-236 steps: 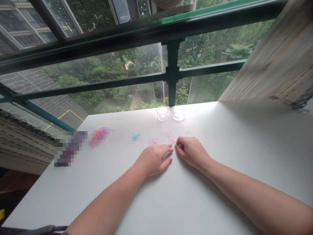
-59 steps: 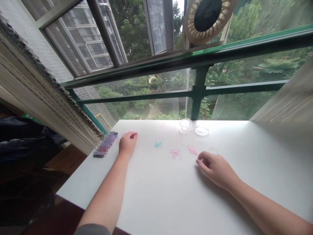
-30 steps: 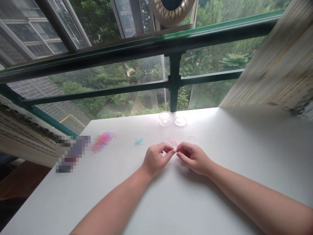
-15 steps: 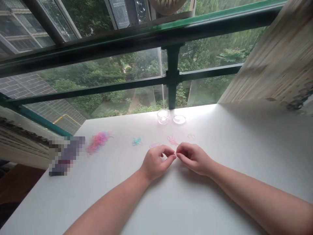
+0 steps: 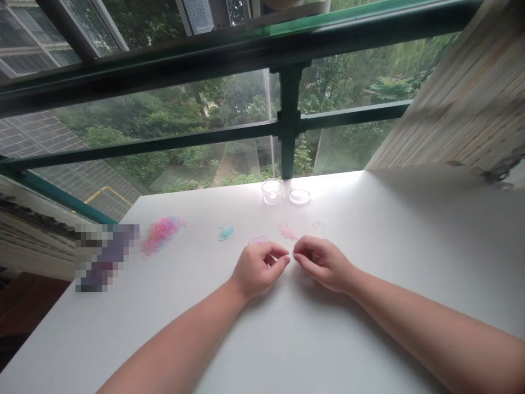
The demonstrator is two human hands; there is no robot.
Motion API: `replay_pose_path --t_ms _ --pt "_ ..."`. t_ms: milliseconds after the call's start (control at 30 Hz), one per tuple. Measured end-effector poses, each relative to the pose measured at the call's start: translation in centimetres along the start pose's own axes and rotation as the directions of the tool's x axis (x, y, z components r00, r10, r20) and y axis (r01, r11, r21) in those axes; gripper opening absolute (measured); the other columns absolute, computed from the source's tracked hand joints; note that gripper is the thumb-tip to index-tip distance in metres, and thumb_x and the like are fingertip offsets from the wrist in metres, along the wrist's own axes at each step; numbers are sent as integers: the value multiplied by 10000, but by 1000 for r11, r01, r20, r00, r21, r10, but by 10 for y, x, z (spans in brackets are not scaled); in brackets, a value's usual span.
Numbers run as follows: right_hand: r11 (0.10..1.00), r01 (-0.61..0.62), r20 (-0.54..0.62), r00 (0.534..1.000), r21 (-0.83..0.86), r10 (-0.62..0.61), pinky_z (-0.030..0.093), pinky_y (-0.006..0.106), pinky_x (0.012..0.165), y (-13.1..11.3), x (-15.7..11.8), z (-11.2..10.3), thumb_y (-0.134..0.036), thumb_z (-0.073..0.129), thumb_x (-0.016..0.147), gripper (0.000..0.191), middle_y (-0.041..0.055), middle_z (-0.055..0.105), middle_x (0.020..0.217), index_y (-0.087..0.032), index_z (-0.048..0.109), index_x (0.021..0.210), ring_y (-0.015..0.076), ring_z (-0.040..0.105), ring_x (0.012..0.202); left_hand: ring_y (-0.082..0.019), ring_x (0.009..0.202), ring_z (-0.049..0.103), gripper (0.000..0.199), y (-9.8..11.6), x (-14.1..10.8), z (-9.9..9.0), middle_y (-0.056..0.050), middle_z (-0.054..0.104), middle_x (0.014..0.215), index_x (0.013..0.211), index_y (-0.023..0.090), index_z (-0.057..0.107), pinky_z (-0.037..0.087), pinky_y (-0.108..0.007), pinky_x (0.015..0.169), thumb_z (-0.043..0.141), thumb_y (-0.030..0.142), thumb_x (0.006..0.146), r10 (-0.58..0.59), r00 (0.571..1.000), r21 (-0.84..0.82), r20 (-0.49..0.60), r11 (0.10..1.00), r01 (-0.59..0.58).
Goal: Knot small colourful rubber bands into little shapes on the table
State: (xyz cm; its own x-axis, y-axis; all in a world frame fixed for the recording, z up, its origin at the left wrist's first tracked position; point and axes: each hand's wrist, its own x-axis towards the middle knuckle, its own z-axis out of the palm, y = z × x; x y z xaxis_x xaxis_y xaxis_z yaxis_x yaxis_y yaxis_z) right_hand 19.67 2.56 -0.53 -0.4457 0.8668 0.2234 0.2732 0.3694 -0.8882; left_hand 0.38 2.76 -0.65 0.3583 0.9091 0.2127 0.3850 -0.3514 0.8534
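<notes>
My left hand point(image 5: 256, 271) is now back beside my right hand point(image 5: 326, 262); two seconds ago it was at the mixed pile point(image 5: 163, 234). The right fingertips are closed on a tiny pale thing point(image 5: 293, 254); whether the left ones also grip it, I cannot tell. Both wrists lie low, forearms slanting inward over the counter point(image 5: 262, 350). Just beyond are lilac bands point(image 5: 257, 239) and pink bands point(image 5: 287, 231); turquoise bands point(image 5: 226, 233) are farther left. Behind stands a clear jar point(image 5: 273, 191).

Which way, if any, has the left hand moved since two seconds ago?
Yes, rightward: left hand went from left of the teal bands to right of them.
</notes>
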Motion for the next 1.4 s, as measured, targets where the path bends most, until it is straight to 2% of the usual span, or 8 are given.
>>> replay_pose_path --t_ms 667,1133,1400 --pt "999 -13 17 1000 33 12 335 224 489 -1 0 0 -193 511 803 44 -23 474 601 -180 510 761 92 393 531 -117 577 603 97 3 -1 -1 -38 688 713 792 168 658 484 -221 552 607 243 759 10 1000 6 21 1000 -10" --pt "999 -23 37 999 27 22 314 214 476 0 1 0 -173 512 795 50 -41 443 581 -179 495 748 79 373 508 -112 584 595 120 1 -1 -1 -41 676 761 830 166 632 472 -223 551 594 263 771 7 1000 1 -1 1000 -7" --pt "999 -22 40 999 28 21 326 216 481 1 1 0 -193 519 789 54 -35 460 586 -181 501 740 83 387 512 -109 572 584 113 1 -1 -1 -43 677 753 834 164 629 461 -220 534 569 245 784 20 999 -12 28 1000 -20"
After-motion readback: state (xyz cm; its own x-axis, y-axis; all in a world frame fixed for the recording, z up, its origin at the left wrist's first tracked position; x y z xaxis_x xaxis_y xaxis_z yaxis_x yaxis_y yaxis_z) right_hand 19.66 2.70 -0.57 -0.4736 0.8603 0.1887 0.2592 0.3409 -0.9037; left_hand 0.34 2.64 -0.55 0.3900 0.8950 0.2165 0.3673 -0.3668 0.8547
